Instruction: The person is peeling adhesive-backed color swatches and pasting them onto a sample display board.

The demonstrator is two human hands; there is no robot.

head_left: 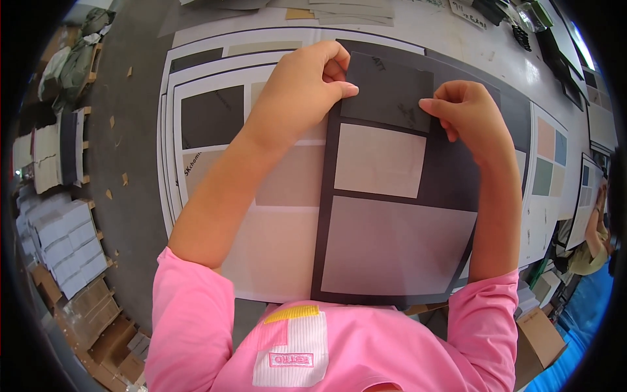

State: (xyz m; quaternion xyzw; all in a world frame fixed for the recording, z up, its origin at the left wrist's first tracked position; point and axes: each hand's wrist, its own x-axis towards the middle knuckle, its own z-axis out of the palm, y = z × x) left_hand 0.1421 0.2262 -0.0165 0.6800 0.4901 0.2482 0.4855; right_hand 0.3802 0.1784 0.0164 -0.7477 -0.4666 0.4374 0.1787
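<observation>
Carefully, L hand and R hand, fingers pinching opp. edges of a dark swatch, hold it over the black board just beyond a beige panel, prob. for alignment.

It is unclear whether the left hand and right hand pinch the dark card or only touch it; its marks are too small to read. The left forearm hides part of a beige swatch, the right forearm part of the dark board. Grey sheets are cut off at top centre; cartons, lower left, look blurred.
</observation>
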